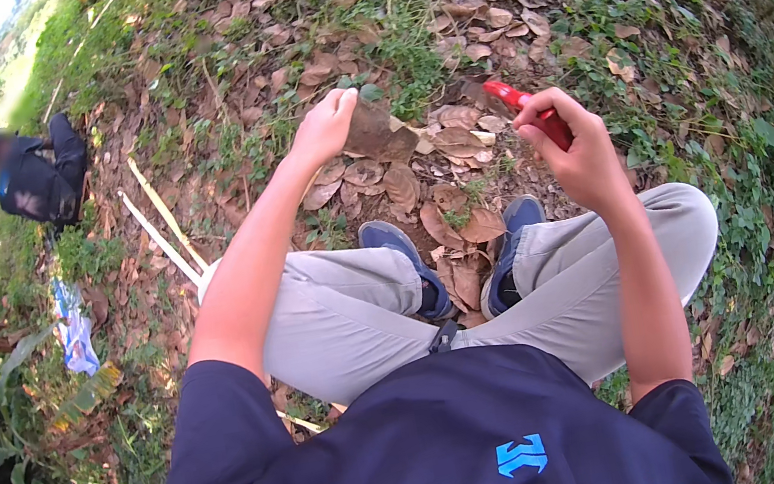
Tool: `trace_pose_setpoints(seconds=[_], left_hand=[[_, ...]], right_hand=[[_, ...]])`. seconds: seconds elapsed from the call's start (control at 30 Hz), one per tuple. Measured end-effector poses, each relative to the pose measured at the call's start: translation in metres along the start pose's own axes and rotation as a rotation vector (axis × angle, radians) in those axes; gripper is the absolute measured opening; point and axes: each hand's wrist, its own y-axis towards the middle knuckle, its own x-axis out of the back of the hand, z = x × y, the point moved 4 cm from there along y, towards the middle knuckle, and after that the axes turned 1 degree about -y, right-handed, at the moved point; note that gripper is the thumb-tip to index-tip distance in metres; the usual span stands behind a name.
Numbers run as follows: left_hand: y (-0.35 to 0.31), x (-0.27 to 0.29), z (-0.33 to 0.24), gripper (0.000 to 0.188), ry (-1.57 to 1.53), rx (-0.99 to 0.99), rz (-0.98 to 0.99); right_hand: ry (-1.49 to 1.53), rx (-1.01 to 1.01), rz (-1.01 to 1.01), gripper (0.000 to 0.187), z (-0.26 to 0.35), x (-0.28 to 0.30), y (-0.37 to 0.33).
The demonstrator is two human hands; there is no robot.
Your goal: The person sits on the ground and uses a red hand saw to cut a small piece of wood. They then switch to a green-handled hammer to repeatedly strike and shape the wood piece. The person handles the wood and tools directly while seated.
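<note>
I squat on leaf-strewn ground, knees apart. My left hand [325, 127] grips a large dry brown leaf [378, 132] and holds it just above the ground in front of me. My right hand [573, 152] is closed around the red handle of a small tool [528, 110]; its dark front end points up and left toward the leaf, and I cannot make out its shape. The two hands are apart, with the leaf's right edge a short way from the tool's tip. My blue shoes [450, 257] stand below the hands among dry leaves.
Dry brown leaves and green weeds cover the ground. Pale thin sticks [163, 222] lie at my left. Another person in dark clothes [41, 177] crouches at the far left. A blue and white cloth or bag [74, 327] lies in the grass at left.
</note>
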Motion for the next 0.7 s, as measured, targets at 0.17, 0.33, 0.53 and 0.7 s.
trace_pose_setpoints(seconds=[0.17, 0.33, 0.53, 0.7], left_hand=[[-0.019, -0.001, 0.023, 0.068, -0.21, 0.07, 0.105], [-0.043, -0.009, 0.006, 0.067, 0.145, -0.089, 0.045], [-0.044, -0.018, -0.011, 0.052, 0.214, -0.009, -0.075], [-0.061, -0.035, -0.013, 0.048, 0.147, 0.067, -0.157]], right_hand=[[0.2, -0.012, 0.01, 0.009, -0.019, -0.035, -0.025], [0.541, -0.137, -0.015, 0.013, -0.044, -0.063, -0.06], [0.925, -0.239, -0.117, 0.031, -0.04, -0.079, -0.085], [0.996, -0.251, -0.013, 0.033, -0.027, -0.072, -0.075]])
